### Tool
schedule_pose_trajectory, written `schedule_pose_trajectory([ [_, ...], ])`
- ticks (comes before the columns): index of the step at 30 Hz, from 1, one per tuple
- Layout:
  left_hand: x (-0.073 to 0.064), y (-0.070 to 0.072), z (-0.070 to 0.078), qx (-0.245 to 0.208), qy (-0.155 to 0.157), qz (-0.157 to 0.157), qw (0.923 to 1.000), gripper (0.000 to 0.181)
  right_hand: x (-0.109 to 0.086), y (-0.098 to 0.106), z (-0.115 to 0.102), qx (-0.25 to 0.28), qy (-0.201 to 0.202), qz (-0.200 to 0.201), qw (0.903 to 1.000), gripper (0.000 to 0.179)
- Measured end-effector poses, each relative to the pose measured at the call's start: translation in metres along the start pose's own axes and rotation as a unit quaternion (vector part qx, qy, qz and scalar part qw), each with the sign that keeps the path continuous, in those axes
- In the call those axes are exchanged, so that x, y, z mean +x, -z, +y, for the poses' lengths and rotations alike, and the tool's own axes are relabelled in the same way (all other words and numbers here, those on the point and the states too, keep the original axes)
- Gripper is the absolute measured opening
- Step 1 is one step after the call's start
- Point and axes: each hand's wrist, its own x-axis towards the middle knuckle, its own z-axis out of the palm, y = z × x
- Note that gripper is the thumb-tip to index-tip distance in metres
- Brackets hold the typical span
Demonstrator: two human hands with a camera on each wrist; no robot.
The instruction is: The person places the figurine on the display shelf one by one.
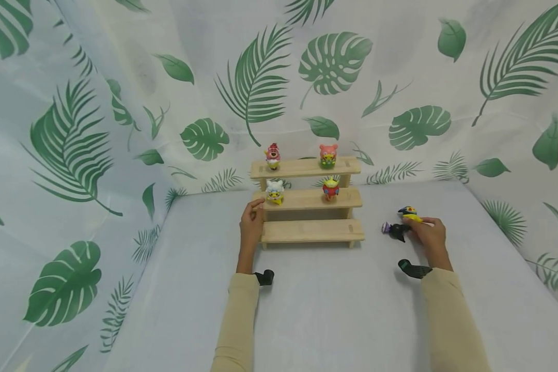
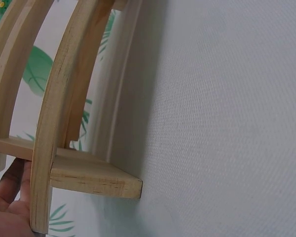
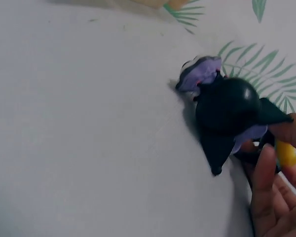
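A three-step wooden display shelf stands at the back of the table. My left hand is at its left end, fingertips at the end of the middle step; in the left wrist view the fingers reach up against the shelf's side piece. Off to the right, my right hand pinches a black figurine with pointed ears and a purple-and-white part; it lies tipped over near the tabletop. Partly hidden behind that, a yellow figurine with a dark top is right at the same fingers.
On the top step stand a pink-and-white figurine and a pink-hooded one. The middle step holds a white-hooded figurine and a green-headed one in red. A leaf-print cloth hangs behind and beside the white table.
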Motion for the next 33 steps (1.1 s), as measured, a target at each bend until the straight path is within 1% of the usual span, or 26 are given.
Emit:
schedule_pose_trajectory([
  [2, 0.001, 0.0, -0.001, -0.001, 0.0, 0.001, 1.0, 0.025, 0.001, 0.001, 0.001, 0.064, -0.008, -0.009, 0.9979, 0.081],
  [3, 0.001, 0.001, -0.001, -0.002, -0.001, 0.001, 1.0, 0.025, 0.002, 0.001, 0.002, 0.098, -0.008, -0.015, 0.9951, 0.08],
  [5, 0.002, 0.001, -0.001, -0.005, -0.004, 0.002, 1.0, 0.024, 0.003, 0.003, 0.003, 0.154, -0.009, -0.023, 0.9877, 0.079],
  [7, 0.002, 0.0, -0.001, -0.006, -0.005, 0.004, 1.0, 0.024, 0.003, 0.005, 0.003, 0.199, -0.013, -0.028, 0.9796, 0.082],
  [10, 0.001, 0.0, -0.001, -0.005, -0.003, 0.003, 1.0, 0.024, 0.001, 0.007, 0.005, 0.265, -0.012, -0.022, 0.9638, 0.09],
  [12, 0.001, 0.0, 0.0, -0.002, 0.0, 0.002, 1.0, 0.025, -0.002, 0.009, 0.006, 0.309, 0.0, -0.02, 0.9507, 0.093],
  [15, -0.001, 0.0, 0.001, 0.001, 0.003, 0.0, 1.0, 0.025, -0.007, 0.011, 0.006, 0.36, 0.036, -0.024, 0.9318, 0.093],
  [16, -0.001, 0.0, 0.001, 0.001, 0.004, 0.0, 1.0, 0.025, -0.009, 0.011, 0.005, 0.374, 0.05, -0.028, 0.9257, 0.09],
  [17, -0.001, 0.0, 0.001, 0.0, 0.003, 0.0, 1.0, 0.026, -0.011, 0.012, 0.004, 0.391, 0.063, -0.033, 0.9177, 0.087],
  [19, -0.001, 0.0, 0.001, -0.002, 0.001, 0.0, 1.0, 0.026, -0.016, 0.014, 0.0, 0.415, 0.089, -0.036, 0.9049, 0.078],
  [23, 0.0, 0.0, 0.001, -0.007, -0.005, -0.001, 1.0, 0.026, -0.027, 0.017, -0.007, 0.464, 0.14, -0.044, 0.8737, 0.063],
  [25, 0.0, 0.0, 0.002, -0.005, -0.007, 0.0, 1.0, 0.025, -0.033, 0.017, -0.01, 0.477, 0.166, -0.048, 0.8618, 0.055],
  [29, 0.0, 0.0, 0.001, -0.002, -0.006, 0.001, 1.0, 0.024, -0.045, 0.015, -0.015, 0.482, 0.199, -0.058, 0.851, 0.045],
  [30, 0.0, 0.0, 0.001, -0.001, -0.005, 0.002, 1.0, 0.024, -0.048, 0.014, -0.016, 0.481, 0.205, -0.059, 0.85, 0.042],
  [33, -0.001, -0.001, 0.001, 0.003, -0.003, 0.004, 1.0, 0.024, -0.057, 0.012, -0.018, 0.487, 0.217, -0.073, 0.8427, 0.035],
])
